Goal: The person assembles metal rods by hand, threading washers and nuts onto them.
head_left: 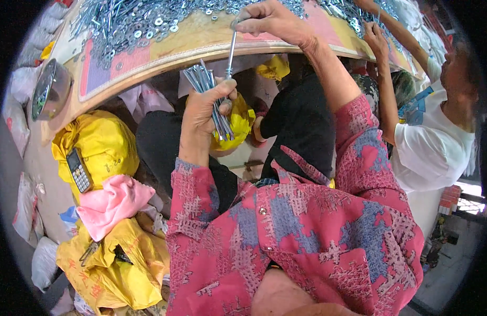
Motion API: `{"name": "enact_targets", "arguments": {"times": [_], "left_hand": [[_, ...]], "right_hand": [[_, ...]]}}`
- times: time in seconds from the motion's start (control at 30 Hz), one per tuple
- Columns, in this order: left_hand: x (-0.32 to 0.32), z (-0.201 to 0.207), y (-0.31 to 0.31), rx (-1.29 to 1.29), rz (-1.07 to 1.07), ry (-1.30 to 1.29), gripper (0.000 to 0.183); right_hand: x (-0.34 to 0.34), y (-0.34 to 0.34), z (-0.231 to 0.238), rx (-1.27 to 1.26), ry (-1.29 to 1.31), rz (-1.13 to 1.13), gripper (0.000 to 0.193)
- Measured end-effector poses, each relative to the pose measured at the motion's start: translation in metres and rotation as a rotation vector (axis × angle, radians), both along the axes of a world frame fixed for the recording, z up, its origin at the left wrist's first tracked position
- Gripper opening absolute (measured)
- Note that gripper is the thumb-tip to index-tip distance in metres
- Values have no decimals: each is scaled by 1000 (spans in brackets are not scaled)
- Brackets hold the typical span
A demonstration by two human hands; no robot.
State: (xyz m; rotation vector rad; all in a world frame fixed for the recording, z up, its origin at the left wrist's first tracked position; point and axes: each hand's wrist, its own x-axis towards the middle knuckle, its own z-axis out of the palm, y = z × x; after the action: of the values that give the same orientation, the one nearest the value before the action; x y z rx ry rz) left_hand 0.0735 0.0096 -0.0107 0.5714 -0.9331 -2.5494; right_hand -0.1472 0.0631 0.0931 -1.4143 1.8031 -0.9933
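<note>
My left hand (pixel 205 108) is closed round a bundle of long thin metal bolts (pixel 200 79), which stick out above and below the fist. My right hand (pixel 269 22) pinches the upper end of a single long bolt (pixel 232 50) between thumb and fingers, just over the table's near edge. This bolt stands almost upright. Its lower end, with what look like small washers or a nut (pixel 229 72) on it, meets the left thumb and forefinger. Beyond my hands, many loose washers (pixel 148 34) and bolts are heaped on the table (pixel 196 45).
A metal bowl (pixel 49 89) sits at the table's left corner. Below it are a yellow bag (pixel 106 142) with a keypad phone (pixel 78 169), a pink cloth (pixel 114 205) and another yellow bag (pixel 117 268). At the right, a co-worker in a white shirt (pixel 433 150) reaches over the table.
</note>
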Motion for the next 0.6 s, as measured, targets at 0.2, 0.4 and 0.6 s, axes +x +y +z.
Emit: {"name": "enact_targets", "arguments": {"times": [0.2,0.4,0.6], "left_hand": [[9,-3,-9,-33,205,28,12],[18,2,-8,-61,313,45,9],[27,31,1,-73,378,-141,10]], "right_hand": [[57,-4,-41,-79,324,120,33],[70,6,-56,-569,537,-502,31],[160,10,-60,-809,901,-237,18]]}}
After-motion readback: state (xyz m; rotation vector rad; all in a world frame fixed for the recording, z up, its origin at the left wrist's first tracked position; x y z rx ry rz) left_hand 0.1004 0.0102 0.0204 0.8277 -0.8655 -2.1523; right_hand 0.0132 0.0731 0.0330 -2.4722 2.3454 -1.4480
